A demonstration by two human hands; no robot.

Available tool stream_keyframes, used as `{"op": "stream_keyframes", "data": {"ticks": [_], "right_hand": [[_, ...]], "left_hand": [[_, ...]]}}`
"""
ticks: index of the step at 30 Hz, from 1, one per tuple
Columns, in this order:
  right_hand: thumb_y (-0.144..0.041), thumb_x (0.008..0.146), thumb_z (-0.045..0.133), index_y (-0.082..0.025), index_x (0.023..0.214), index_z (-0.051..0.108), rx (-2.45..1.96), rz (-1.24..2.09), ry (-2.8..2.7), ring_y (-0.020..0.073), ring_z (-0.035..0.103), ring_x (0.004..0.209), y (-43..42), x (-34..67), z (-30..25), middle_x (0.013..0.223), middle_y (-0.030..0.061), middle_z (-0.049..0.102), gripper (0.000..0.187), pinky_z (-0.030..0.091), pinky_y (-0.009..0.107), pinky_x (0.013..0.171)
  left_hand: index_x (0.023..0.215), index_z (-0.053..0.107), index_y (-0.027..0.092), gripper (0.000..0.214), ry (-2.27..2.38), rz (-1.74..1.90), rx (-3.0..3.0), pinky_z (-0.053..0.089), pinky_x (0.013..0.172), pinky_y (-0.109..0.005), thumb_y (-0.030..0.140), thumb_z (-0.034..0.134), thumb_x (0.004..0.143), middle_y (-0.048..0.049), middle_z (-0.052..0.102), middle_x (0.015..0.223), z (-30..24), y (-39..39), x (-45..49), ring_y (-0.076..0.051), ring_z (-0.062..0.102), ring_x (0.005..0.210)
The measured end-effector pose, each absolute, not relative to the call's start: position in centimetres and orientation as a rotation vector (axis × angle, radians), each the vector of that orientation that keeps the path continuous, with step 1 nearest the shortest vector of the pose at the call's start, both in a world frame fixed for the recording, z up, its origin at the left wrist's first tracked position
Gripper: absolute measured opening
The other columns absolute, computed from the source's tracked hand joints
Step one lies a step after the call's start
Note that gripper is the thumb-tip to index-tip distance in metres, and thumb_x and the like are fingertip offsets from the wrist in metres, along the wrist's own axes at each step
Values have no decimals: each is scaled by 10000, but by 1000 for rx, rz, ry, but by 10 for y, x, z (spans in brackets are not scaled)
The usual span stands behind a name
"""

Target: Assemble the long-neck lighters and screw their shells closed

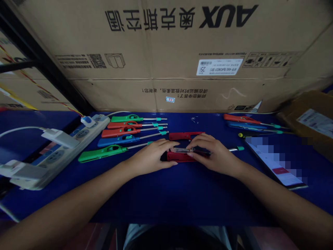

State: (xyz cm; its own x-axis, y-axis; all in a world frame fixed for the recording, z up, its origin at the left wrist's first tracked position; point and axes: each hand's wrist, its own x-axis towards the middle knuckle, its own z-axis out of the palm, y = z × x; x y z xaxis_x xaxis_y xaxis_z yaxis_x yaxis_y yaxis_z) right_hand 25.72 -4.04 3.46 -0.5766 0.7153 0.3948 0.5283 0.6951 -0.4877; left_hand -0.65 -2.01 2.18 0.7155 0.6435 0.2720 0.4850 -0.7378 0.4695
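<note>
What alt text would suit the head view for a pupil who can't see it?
A person's right hand holds a small clear part by a red casing piece, with the left hand at its other end. Five lighters lie left on the blue table, beside a power strip; a cardboard box stands behind.

A cardboard panel (161, 69), printed "AUX" upside down, stands behind the blue tabletop (192, 198). A black frame post (44, 57) slants across the left side. Reddish floor (84, 239) shows below the tabletop. Lighting is dim.
</note>
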Motion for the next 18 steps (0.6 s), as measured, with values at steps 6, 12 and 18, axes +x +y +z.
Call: {"op": "stream_keyframes", "data": {"ticks": [6, 12, 18], "right_hand": [[-255, 947, 660, -246, 1059, 731, -909, 422, -2436, 211, 609, 991, -40, 256, 25, 1023, 57, 701, 134, 450, 402, 893], [-240, 929, 682, -237, 1036, 760, -869, 470, -2400, 205, 592, 942, -38, 252, 20, 968, 59, 678, 133, 467, 389, 852], [-226, 861, 767, -276, 1021, 794, -969, 542, -2335, 198, 594, 965, -36, 253, 17, 996, 47, 622, 169, 469, 400, 899]], "left_hand": [[1286, 585, 205, 477, 854, 695, 2561, 555, 923, -376, 298, 771, 856, -49, 703, 1055, 15, -25, 3, -218, 671, 1009], [1270, 595, 195, 444, 837, 716, 2567, 550, 912, -364, 306, 758, 872, -47, 696, 1055, 13, -24, 4, -212, 660, 1005], [1251, 620, 197, 397, 824, 706, 2562, 529, 915, -358, 289, 742, 884, -49, 692, 1080, 11, -24, 5, -210, 645, 1022]]}}
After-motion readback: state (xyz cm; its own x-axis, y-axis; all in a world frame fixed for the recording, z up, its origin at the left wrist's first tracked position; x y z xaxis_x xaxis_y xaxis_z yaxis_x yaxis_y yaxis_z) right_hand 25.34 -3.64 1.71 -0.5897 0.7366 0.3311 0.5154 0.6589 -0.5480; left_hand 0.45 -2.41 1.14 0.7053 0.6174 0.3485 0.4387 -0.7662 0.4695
